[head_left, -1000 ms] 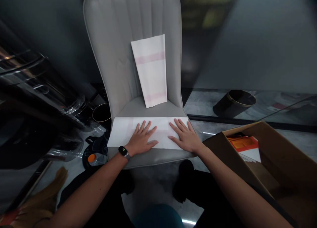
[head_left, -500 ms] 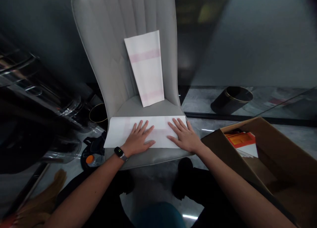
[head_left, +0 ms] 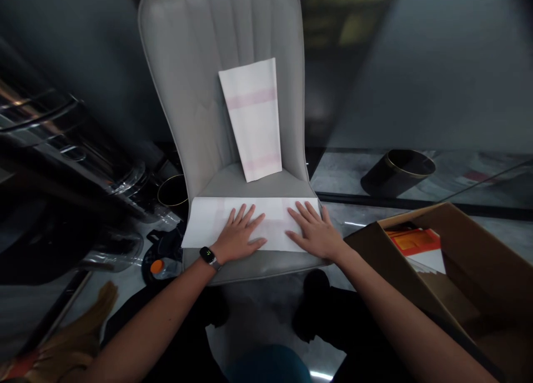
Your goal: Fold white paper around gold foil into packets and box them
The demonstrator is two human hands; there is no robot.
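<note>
A folded white cloth with faint pink bands [head_left: 275,219] lies flat across the front of the grey chair's seat [head_left: 250,269]. On its middle rests my left hand [head_left: 237,234], palm down with fingers spread and a dark watch on the wrist. My right hand [head_left: 314,230] lies the same way over the cloth's right end, thumb pointing inward. Another folded white cloth with pink bands [head_left: 254,119] leans upright against the chair's backrest, behind both hands and touched by neither.
An open cardboard box [head_left: 453,261] with orange-and-white packets [head_left: 418,247] stands at the right. Black bins with gold rims are behind it [head_left: 397,175] and left of the chair [head_left: 172,194]. A bottle with an orange cap [head_left: 164,268] sits on the floor at left.
The whole view has shifted slightly, so the chair and cloths appear a little further right. Both hands stay spread on the front cloth in nearly the same places.
</note>
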